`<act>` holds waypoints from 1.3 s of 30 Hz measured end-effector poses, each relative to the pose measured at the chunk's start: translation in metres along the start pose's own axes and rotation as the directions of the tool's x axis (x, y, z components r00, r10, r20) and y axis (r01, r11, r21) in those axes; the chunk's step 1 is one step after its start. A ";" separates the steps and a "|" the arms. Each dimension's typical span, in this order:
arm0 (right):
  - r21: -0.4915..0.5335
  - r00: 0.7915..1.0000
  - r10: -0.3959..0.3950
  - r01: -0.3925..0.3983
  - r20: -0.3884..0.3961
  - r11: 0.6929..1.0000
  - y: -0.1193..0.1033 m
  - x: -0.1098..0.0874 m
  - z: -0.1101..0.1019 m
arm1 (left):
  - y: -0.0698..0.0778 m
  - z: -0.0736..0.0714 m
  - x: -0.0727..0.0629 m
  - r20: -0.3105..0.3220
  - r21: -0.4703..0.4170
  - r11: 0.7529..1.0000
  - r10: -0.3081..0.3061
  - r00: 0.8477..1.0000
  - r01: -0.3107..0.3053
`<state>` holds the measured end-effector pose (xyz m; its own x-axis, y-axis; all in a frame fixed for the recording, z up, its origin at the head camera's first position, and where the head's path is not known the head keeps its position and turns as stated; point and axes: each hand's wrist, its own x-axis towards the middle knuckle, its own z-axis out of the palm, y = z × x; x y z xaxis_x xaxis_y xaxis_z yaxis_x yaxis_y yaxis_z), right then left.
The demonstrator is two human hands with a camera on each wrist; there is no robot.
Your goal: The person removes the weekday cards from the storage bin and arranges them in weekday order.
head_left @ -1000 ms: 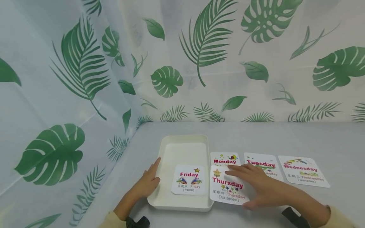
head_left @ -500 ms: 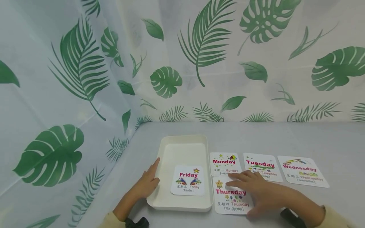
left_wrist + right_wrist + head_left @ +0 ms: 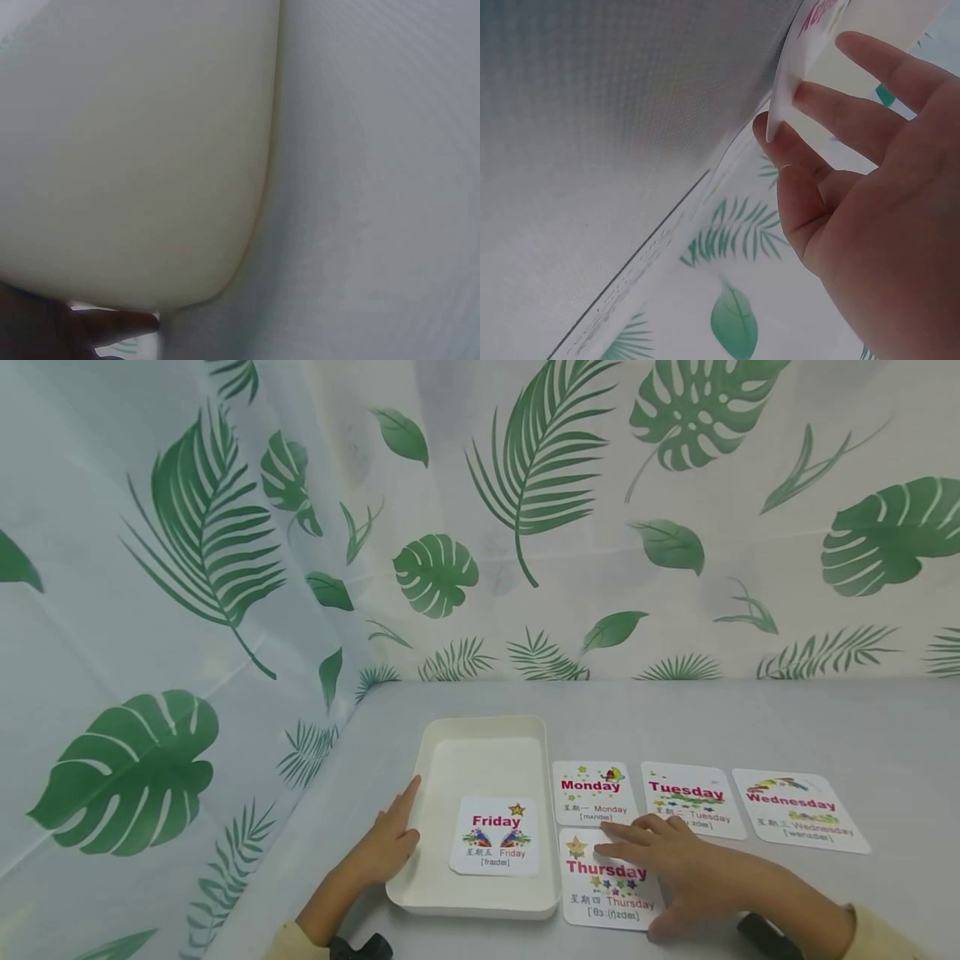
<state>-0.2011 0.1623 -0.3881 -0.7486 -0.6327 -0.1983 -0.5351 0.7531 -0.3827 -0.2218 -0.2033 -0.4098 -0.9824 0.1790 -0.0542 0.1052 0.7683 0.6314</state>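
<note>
A white plastic tray (image 3: 480,893) stands on the table, with a Friday card (image 3: 495,837) lying face up in its front part. My left hand (image 3: 386,845) rests against the tray's left side, index finger extended along the wall. In the left wrist view the tray's wall (image 3: 150,187) fills much of the picture. Just right of the tray lies a Thursday card (image 3: 611,885), and my right hand (image 3: 686,870) spreads its fingers over that card's right part. In the right wrist view the fingertips (image 3: 804,94) touch the card (image 3: 799,52). The hand hides its upper right corner.
Behind the Thursday card, a Monday card (image 3: 591,793), a Tuesday card (image 3: 692,797) and a Wednesday card (image 3: 799,810) form a row on the grey table (image 3: 645,718). A leaf-patterned curtain (image 3: 555,602) closes off the back and left.
The Thursday card has slid toward me and slightly right, off the Monday card's lower part, with my right hand moving along. My left hand and the tray have stayed put.
</note>
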 end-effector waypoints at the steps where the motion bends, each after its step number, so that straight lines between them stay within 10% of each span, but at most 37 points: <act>1: 0.005 1.000 0.007 -0.007 0.004 1.000 0.000 0.000 0.000 | 0.000 0.000 0.000 0.001 0.000 1.000 0.001 1.000 -0.001; 39: -0.041 0.999 -0.035 0.035 -0.001 0.999 0.001 0.001 0.004 | -0.004 0.001 0.000 0.008 0.004 1.000 0.023 1.000 -0.023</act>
<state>-0.2006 0.1614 -0.3924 -0.7296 -0.6587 -0.1836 -0.5770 0.7371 -0.3518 -0.2221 -0.2062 -0.4130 -0.9785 0.2012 -0.0456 0.1283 0.7663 0.6295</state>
